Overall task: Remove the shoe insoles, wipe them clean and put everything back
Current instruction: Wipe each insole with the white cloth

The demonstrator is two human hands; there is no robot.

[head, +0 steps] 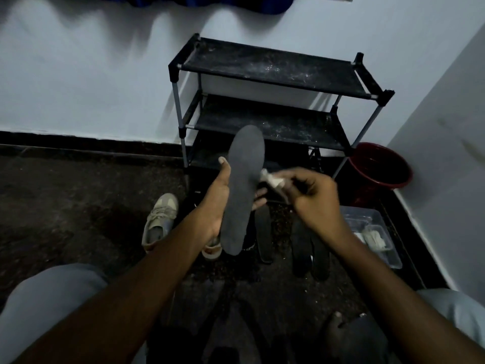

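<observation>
Where the dark speckled floor meets a pale wall, a black three-tier shoe rack stands, its fabric shelves dusty. A red bucket sits just beside the rack's right leg, and a clear plastic container lies nearer the camera than the bucket. A beige sneaker lies on the floor in front of the rack's left side, and other dark insoles lie flat in front of its middle. In front of the rack the left hand grips an upright dark grey insole, thumb on one edge and fingers round the back. The right hand pinches a white wipe against the insole's right edge. The insole looks smooth, matte and plain.
</observation>
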